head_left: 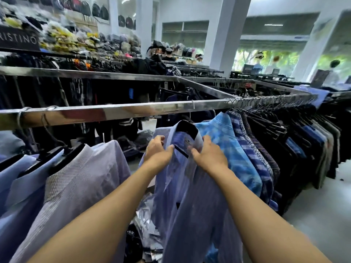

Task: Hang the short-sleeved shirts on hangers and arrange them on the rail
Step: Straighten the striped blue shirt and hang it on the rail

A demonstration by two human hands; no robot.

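I'm gripping the pale blue shirt (190,202) at its collar with left hand (157,151) and right hand (208,155). It's hanging from the rail (114,111)

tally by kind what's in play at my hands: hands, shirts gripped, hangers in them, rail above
hands: 2, left hand and right hand
shirt, gripped at the collar: 1
hanger: 1
rail: 1
total: 5
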